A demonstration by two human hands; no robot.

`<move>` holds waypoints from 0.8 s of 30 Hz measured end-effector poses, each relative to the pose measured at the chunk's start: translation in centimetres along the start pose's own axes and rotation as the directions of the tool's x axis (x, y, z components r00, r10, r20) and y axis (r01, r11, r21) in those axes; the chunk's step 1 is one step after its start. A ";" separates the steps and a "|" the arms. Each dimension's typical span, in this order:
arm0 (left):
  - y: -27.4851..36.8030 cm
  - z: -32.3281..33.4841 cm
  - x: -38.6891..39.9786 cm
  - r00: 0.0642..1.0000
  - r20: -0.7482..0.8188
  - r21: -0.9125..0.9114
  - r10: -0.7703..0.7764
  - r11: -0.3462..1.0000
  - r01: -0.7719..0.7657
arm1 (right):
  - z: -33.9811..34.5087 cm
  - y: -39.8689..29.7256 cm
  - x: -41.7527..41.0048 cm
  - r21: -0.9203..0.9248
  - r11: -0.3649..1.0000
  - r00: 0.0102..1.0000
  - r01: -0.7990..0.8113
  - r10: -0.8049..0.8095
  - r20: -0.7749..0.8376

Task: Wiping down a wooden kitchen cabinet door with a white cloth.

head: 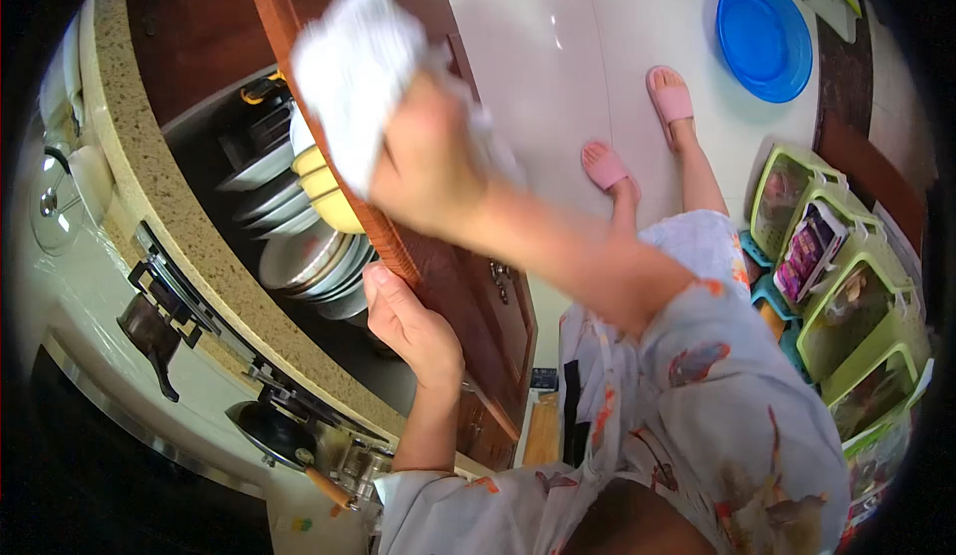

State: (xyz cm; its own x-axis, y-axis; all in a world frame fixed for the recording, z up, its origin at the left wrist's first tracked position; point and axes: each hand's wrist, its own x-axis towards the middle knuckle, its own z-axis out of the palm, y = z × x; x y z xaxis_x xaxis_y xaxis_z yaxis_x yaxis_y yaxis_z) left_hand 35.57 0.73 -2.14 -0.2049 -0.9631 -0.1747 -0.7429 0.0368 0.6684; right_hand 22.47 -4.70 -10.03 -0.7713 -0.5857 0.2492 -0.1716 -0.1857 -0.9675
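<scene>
My right hand point(429, 159) grips a bunched white cloth point(358, 55) against the upper part of an open wooden cabinet door point(467, 286); hand and cloth are blurred. Lower down, my left hand point(414, 327) holds the door's edge, thumb on the near side and some fingers hidden. Behind the door, the cabinet holds stacked metal plates and bowls point(299, 260), partly covered by the door. Yellow bowls point(332, 208) sit above them in the picture, beside more stacked dishes point(261, 167).
A speckled stone countertop point(142, 137) runs along the left, with a gas stove, a small dark pot point(153, 331) and a black wok point(272, 432). On the tiled floor stands a blue plastic basin point(762, 40). Green stacked baskets point(851, 308) with goods stand at the right.
</scene>
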 end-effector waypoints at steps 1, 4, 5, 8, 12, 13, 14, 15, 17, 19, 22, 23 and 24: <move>-0.1 0.0 0.1 1.000 0.000 -0.027 -0.011 1.000 0.011 | 1.0 1.5 2.3 -0.066 0.998 0.998 -0.007 0.003 -0.058; -0.4 0.0 0.1 0.999 -0.002 -0.086 -0.035 0.996 0.034 | 2.1 3.4 6.4 0.033 0.992 0.982 -0.125 0.128 -0.142; -0.5 0.1 0.2 1.000 -0.006 -0.054 -0.020 0.998 0.020 | 2.4 3.6 7.2 0.108 0.972 0.968 -0.209 0.221 -0.116; -0.6 -0.6 0.3 0.999 0.015 -0.032 -0.030 0.999 0.031 | 2.1 2.2 5.2 -0.134 0.959 0.941 -0.249 0.207 -0.268; -1.0 -0.9 0.6 0.989 0.014 -0.154 -0.147 0.977 0.147 | -0.1 -1.6 -6.6 -0.129 0.964 0.971 -0.232 0.238 0.033; -1.1 -1.0 0.6 0.979 0.026 -0.215 -0.203 0.955 0.204 | -1.1 -2.6 -10.1 -0.048 0.956 0.946 -0.289 0.293 0.141; -1.2 -1.0 0.5 0.972 0.007 -0.264 -0.235 0.937 0.229 | -1.7 -3.7 -13.6 -0.144 0.950 0.940 -0.279 0.300 0.161; -1.2 -1.1 0.6 0.971 0.003 -0.244 -0.240 0.941 0.233 | -2.4 -4.9 -16.7 -0.193 0.944 0.936 -0.269 0.303 0.178; -1.1 -1.2 0.3 0.966 0.040 -0.380 -0.254 0.891 0.249 | -2.2 -6.9 -20.5 0.074 0.936 0.936 -0.344 0.348 -0.052; -0.9 -1.2 0.2 0.965 0.047 -0.408 -0.260 0.876 0.256 | -2.1 -7.2 -21.0 0.500 0.692 0.794 -0.521 0.608 -0.015; -0.7 -1.1 0.3 0.977 0.054 -0.347 -0.204 0.914 0.210 | -1.6 -4.4 -15.6 -0.057 0.982 0.983 -0.180 0.178 -0.033; -0.7 -1.1 0.3 0.972 0.060 -0.359 -0.227 0.904 0.233 | -1.2 -2.8 -12.7 -0.014 0.984 0.984 -0.179 0.180 0.012; -0.7 -1.0 0.3 0.971 0.084 -0.388 -0.224 0.890 0.239 | 0.1 -1.5 -9.3 -0.032 0.998 0.996 -0.056 0.054 -0.073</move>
State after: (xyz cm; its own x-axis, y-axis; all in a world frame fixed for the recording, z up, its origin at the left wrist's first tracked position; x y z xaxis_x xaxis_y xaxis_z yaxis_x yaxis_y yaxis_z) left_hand 36.72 0.14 -1.94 -0.0865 -0.9208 -0.3803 -0.4633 -0.3007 0.8336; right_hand 29.98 0.92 -10.89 -0.8219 -0.5358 0.1933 -0.1478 -0.1272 -0.9808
